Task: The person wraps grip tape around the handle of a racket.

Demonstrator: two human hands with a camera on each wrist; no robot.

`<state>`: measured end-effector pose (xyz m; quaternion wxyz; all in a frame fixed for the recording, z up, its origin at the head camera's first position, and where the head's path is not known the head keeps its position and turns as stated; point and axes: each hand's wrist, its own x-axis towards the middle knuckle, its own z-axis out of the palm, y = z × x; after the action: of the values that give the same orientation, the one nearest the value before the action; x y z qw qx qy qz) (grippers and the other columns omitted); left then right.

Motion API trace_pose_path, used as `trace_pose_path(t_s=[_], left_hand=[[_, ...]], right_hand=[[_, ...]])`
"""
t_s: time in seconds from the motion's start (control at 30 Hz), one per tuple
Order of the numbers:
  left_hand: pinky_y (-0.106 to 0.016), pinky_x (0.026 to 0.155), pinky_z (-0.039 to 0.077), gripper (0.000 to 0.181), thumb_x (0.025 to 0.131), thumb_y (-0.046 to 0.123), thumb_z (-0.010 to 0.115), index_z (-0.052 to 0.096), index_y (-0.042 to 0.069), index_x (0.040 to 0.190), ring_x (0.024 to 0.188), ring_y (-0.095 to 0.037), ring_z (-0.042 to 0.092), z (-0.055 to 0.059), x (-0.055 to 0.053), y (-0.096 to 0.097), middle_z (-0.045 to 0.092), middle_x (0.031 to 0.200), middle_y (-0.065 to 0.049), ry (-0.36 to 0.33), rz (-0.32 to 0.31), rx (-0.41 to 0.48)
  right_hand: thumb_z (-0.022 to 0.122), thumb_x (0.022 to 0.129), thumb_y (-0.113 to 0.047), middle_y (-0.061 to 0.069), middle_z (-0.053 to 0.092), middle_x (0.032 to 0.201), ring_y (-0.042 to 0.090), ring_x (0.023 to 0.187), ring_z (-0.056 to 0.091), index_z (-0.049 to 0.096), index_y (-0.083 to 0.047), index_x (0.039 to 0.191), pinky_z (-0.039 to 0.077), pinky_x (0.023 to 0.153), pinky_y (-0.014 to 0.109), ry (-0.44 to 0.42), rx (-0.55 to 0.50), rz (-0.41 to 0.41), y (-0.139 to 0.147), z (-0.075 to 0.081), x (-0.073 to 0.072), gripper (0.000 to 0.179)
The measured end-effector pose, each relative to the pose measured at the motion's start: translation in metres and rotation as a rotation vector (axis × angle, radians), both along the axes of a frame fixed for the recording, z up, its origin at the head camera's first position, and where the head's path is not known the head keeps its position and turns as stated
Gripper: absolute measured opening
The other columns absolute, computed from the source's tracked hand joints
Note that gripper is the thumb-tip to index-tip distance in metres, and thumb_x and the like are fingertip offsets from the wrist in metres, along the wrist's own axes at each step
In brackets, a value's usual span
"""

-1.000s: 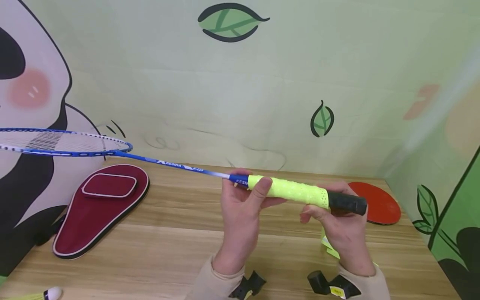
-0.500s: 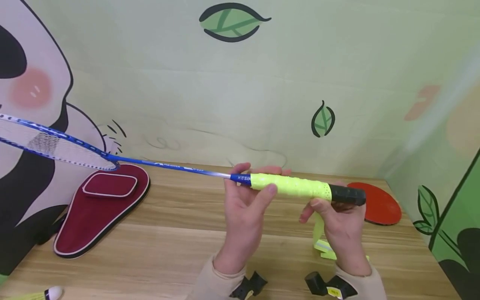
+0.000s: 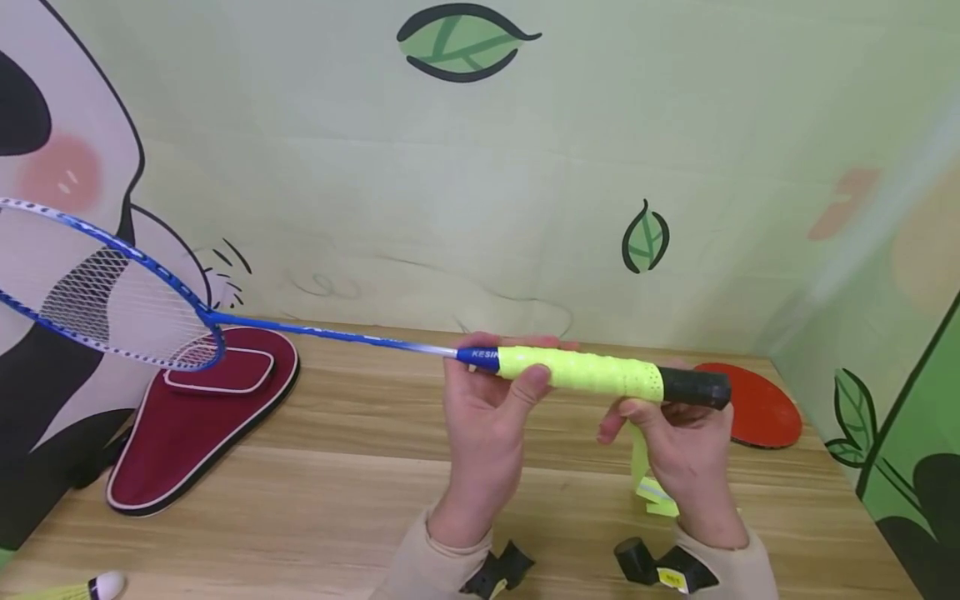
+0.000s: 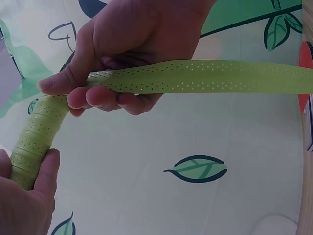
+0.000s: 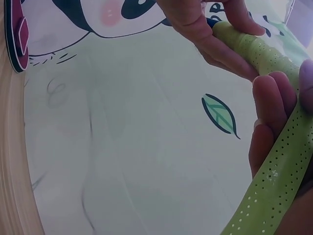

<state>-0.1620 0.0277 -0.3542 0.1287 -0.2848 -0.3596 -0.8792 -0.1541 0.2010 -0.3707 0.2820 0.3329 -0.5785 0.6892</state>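
Observation:
A blue and white badminton racket [image 3: 337, 335] is held up above the table, its head to the left. Yellow-green perforated grip tape [image 3: 577, 371] is wound round the handle from the blue cone rightward. Bare black handle [image 3: 693, 387] shows beyond it. My left hand [image 3: 483, 442] grips the wrapped handle near the cone, thumb in front and fingers behind. At the wrap's right edge, my right hand [image 3: 693, 450] pinches the loose tape between thumb and fingers. The loose strip [image 4: 220, 76] runs out of that hand in the left wrist view, and hangs toward the table in the head view.
A maroon paddle case [image 3: 187, 442] lies at the left of the wooden table [image 3: 337, 517]. A red table tennis bat [image 3: 765, 408] lies behind my right hand. One shuttlecock [image 3: 105, 586] is at the front left corner. A printed cloth backdrop [image 3: 337, 167] stands behind.
The racket has rolled about its long axis, so its head has gone from nearly edge-on to showing more of its strings. Both hands stay near the same places on the handle.

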Motion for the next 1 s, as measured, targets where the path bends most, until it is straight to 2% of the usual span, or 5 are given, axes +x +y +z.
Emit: trace_pose_path(t_s=[0.23,0.47,0.63,0.83,1.0], left_hand=[[-0.03,0.076,0.06,0.043,0.087,0.018,0.073,0.039,0.009,0.113,0.093,-0.021,0.068,0.0001,-0.0002,0.0003,0.07,0.101,-0.009,-0.031,0.05,-0.006],[-0.035,0.076,0.061,0.044,0.086,0.019,0.075,0.039,0.008,0.11,0.089,-0.021,0.068,0.0013,-0.0006,-0.0008,0.07,0.098,-0.009,-0.096,0.068,-0.01],[-0.037,0.075,0.061,0.042,0.086,0.018,0.075,0.04,0.011,0.108,0.086,-0.021,0.068,0.0023,-0.0001,-0.0013,0.07,0.097,-0.009,-0.112,0.072,-0.022],[-0.042,0.077,0.06,0.039,0.087,0.015,0.074,0.04,0.01,0.108,0.086,-0.021,0.068,0.0016,0.0,-0.0004,0.069,0.097,-0.01,-0.115,0.068,-0.007],[-0.047,0.081,0.058,0.037,0.09,0.007,0.069,0.038,0.003,0.11,0.091,-0.023,0.067,0.0009,-0.0009,0.0004,0.067,0.098,-0.012,-0.133,0.078,0.043]], right_hand=[[0.074,0.082,0.003,0.016,0.07,0.073,0.021,0.057,0.068,0.058,0.018,0.102,0.059,0.058,0.027,0.008,-0.009,-0.011,0.0005,0.0014,0.0007,0.029],[0.072,0.084,0.004,0.016,0.07,0.074,0.02,0.059,0.067,0.057,0.02,0.104,0.06,0.062,0.026,0.057,0.048,-0.026,0.0009,-0.0009,-0.0023,0.029],[0.072,0.085,0.001,0.015,0.07,0.075,0.019,0.059,0.067,0.056,0.02,0.104,0.06,0.062,0.026,0.078,0.055,-0.024,0.0019,-0.0019,-0.0035,0.032],[0.072,0.084,0.004,0.014,0.07,0.074,0.02,0.059,0.068,0.058,0.018,0.105,0.06,0.06,0.027,0.002,0.07,-0.04,0.003,-0.0009,-0.0003,0.03],[0.071,0.084,0.006,0.013,0.07,0.071,0.02,0.057,0.068,0.064,0.012,0.094,0.059,0.058,0.026,-0.11,0.097,-0.103,-0.0031,-0.0016,0.0027,0.013]])
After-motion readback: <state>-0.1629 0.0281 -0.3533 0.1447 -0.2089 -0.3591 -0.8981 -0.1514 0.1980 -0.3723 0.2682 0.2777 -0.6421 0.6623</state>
